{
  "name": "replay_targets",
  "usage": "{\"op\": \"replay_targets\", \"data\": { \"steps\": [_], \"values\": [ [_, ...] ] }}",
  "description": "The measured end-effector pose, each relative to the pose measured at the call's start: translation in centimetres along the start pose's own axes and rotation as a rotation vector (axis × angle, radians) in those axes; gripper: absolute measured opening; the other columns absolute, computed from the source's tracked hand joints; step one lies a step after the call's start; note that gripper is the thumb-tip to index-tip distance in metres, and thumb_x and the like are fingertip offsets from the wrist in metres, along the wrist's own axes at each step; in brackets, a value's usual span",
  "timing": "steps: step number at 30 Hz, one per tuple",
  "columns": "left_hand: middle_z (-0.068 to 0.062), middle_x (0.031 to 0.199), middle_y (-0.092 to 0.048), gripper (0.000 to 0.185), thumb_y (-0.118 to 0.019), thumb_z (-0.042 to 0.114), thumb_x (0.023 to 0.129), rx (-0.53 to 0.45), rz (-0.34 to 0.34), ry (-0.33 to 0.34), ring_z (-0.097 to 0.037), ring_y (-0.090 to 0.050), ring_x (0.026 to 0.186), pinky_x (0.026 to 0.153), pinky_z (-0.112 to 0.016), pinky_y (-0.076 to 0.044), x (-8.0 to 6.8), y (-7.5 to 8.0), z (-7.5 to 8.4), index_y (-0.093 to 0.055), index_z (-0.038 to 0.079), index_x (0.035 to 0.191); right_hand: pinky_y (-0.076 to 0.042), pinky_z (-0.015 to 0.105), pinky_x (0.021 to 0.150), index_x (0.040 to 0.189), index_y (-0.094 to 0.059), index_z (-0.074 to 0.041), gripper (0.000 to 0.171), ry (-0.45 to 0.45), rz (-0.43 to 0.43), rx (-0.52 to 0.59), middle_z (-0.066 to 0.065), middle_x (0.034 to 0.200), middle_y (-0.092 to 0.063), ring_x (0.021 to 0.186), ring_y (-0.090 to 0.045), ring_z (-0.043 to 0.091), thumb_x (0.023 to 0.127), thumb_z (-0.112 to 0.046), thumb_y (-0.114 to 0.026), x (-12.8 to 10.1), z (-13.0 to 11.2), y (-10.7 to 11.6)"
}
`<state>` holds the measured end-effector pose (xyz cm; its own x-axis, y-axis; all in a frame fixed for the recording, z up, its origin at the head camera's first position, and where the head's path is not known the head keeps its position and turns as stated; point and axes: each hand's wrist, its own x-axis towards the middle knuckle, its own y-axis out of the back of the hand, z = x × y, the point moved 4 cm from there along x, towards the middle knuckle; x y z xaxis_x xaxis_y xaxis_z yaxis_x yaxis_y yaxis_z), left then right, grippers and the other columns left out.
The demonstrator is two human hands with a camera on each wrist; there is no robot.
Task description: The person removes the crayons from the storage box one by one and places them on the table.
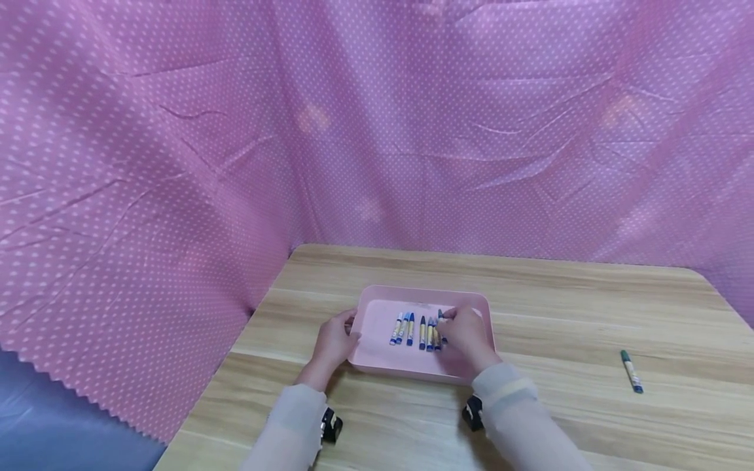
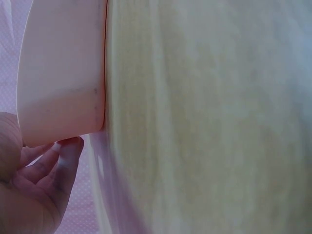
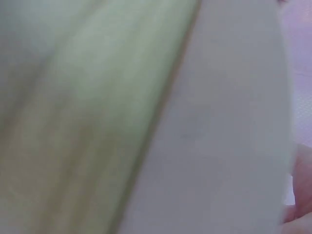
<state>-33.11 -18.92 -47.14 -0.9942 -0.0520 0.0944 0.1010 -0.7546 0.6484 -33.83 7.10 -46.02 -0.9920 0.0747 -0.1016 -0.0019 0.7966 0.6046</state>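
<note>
A pink tray [image 1: 377, 367] sits on the wooden table with several crayons [image 1: 410, 330] in a row inside it. My left hand [image 1: 334, 341] grips the tray's left side, thumb over the rim; in the left wrist view its fingers [image 2: 68, 163] curl by the tray's corner. Over the right half of the tray, my right hand [image 1: 468, 332] pinches a dark crayon [image 1: 440, 314] at the right end of the row. Part of that crayon is hidden by the fingers. The right wrist view mostly shows the tray's outer wall [image 3: 214, 122], with a bit of the hand at the edge.
A green crayon [image 1: 631, 371] lies alone on the table [image 1: 559, 307], well right of the tray. Pink dotted cloth [image 1: 424, 131] hangs behind the table and along its left side.
</note>
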Motion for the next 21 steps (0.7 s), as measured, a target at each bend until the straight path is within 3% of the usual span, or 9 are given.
{"op": "replay_targets", "data": {
  "steps": [3,5,9,12,21],
  "values": [
    [-0.017,0.110,-0.065,0.051,-0.069,-0.007,0.080,0.003,-0.002,0.018,-0.028,-0.063,0.097,0.081,-0.031,-0.055,0.1,0.0,0.0,-0.055,-0.002,0.129,-0.050,0.026,0.055,0.093,-0.070,0.000,0.016,0.051,0.030,0.040,0.004,0.066,-0.059,0.060,-0.054,0.014,0.078,-0.007,-0.072,-0.1,-1.0,1.1],
    [-0.017,0.110,-0.065,0.051,-0.069,-0.007,0.080,0.008,0.000,0.014,-0.028,-0.063,0.097,0.081,-0.031,-0.055,0.1,0.0,0.1,-0.055,-0.002,0.129,-0.052,0.024,0.052,0.098,-0.071,0.000,0.020,0.067,0.035,0.084,0.005,0.066,-0.057,0.059,-0.053,0.014,0.078,-0.004,-0.071,-0.1,-1.5,1.7],
    [-0.018,0.109,-0.065,0.051,-0.069,-0.008,0.079,0.007,0.006,0.005,-0.029,-0.064,0.096,0.078,-0.030,-0.056,0.0,0.0,0.1,-0.056,-0.003,0.128,-0.057,0.025,0.058,0.116,-0.062,0.006,0.035,0.074,0.010,0.137,0.012,0.088,-0.060,0.075,-0.060,0.020,0.082,-0.003,-0.064,-0.2,-2.3,2.8],
    [-0.018,0.109,-0.065,0.052,-0.069,-0.008,0.078,0.002,0.006,0.003,-0.029,-0.064,0.096,0.077,-0.029,-0.056,0.0,0.1,0.1,-0.056,-0.004,0.128,-0.058,0.027,0.061,0.117,-0.058,0.009,0.037,0.071,-0.005,0.161,0.018,0.102,-0.060,0.086,-0.063,0.028,0.083,-0.005,-0.061,-0.2,-2.8,3.7],
    [-0.019,0.109,-0.065,0.051,-0.069,-0.008,0.079,0.002,-0.001,-0.006,-0.029,-0.064,0.095,0.078,-0.030,-0.056,0.0,0.1,0.1,-0.055,-0.004,0.128,-0.058,0.026,0.066,0.123,-0.054,0.007,0.039,0.033,0.002,0.149,0.020,0.111,-0.057,0.093,-0.062,0.030,0.087,-0.008,-0.060,-0.1,-2.0,7.6]
  ]
}}
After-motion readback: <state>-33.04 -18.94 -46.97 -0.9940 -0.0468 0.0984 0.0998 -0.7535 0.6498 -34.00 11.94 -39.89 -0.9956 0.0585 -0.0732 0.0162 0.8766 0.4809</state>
